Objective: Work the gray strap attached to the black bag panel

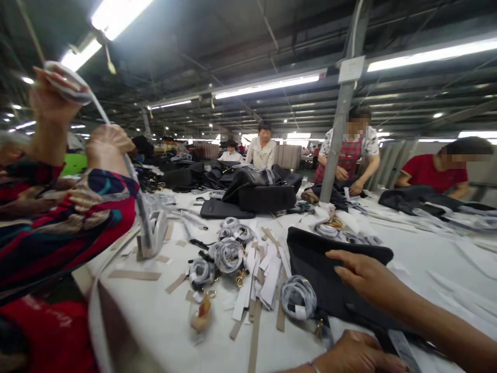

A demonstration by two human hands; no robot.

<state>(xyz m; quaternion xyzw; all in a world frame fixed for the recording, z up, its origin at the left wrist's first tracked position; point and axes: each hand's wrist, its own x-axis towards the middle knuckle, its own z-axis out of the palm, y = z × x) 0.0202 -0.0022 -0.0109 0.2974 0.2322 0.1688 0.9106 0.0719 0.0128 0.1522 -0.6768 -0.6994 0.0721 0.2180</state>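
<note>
A black bag [322,269] lies tilted on the white table in front of me, its long upper edge raised. My right hand [359,274] reaches in from the right over it, index finger and thumb stretched out and apart, holding nothing that I can see. Low at the bottom edge is my left hand [353,355], its fingers bent at the bag's near part beside a plastic-wrapped strap [402,349]; the frame cuts off some of the grip. Left of the bag sits a coiled strap in clear wrap [298,298] with a gold clasp [319,329].
More wrapped coils [229,256] and paper strips [267,277] litter the table [155,300]. At left, a co-worker's raised hands [58,98] hold a pale strap. Black bags [267,197] are piled behind, near a grey post [334,150]. Other people [349,150] work across the table.
</note>
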